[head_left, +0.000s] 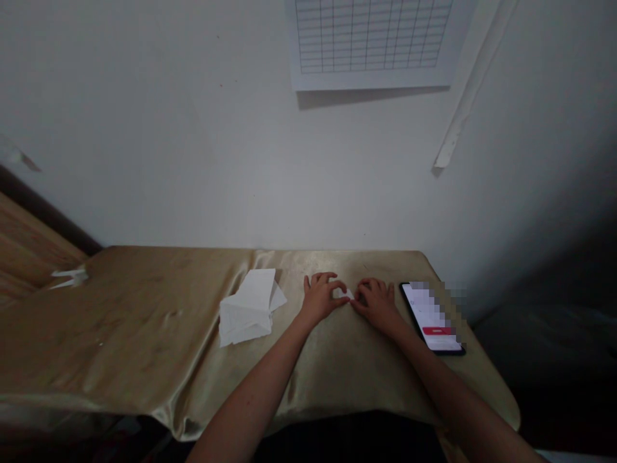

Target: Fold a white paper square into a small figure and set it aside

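Observation:
My left hand [321,297] and my right hand [378,302] rest close together on the gold cloth of the table [144,321]. Both have their fingers curled and pinch a small white piece of paper [346,295] between them. The paper is mostly hidden by my fingertips. A stack of white paper sheets [249,308] lies just left of my left hand. A phone [432,316] with its screen lit lies face up just right of my right hand.
The table stands against a white wall with a gridded chart [371,38] hung above it. A wooden surface [29,251] with a scrap of white tape sits at the far left. The table's right edge drops into dark floor.

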`<act>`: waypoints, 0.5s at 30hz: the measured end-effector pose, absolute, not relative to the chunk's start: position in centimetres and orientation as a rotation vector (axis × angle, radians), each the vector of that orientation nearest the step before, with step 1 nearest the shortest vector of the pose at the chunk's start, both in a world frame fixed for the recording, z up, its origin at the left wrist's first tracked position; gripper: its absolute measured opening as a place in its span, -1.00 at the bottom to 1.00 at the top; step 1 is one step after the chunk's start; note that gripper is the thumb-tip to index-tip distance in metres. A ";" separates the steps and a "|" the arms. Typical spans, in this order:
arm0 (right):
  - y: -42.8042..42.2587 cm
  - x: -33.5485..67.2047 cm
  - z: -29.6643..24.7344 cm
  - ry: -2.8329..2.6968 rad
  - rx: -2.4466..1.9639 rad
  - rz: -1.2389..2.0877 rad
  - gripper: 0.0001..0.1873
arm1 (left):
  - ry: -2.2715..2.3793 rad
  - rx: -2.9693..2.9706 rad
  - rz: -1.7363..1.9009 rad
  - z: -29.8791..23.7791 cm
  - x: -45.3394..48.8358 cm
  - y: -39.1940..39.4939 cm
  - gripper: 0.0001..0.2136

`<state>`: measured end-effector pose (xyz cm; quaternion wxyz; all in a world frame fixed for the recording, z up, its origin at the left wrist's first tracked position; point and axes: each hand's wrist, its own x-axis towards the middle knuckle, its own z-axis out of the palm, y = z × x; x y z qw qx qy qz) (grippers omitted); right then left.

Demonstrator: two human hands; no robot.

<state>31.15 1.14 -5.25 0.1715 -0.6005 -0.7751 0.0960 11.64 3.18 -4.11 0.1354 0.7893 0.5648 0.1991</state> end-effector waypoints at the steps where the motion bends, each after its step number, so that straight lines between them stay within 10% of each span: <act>1: 1.2 31.2 -5.3 -2.199 -1.707 0.279 -0.77 | 1.639 2.284 0.571 -4.1 11.6 3.2 -0.77; 15: 1.5 32.3 -5.5 -2.219 -1.657 0.414 -0.80 | 1.590 2.310 0.464 -3.6 10.2 3.5 -0.80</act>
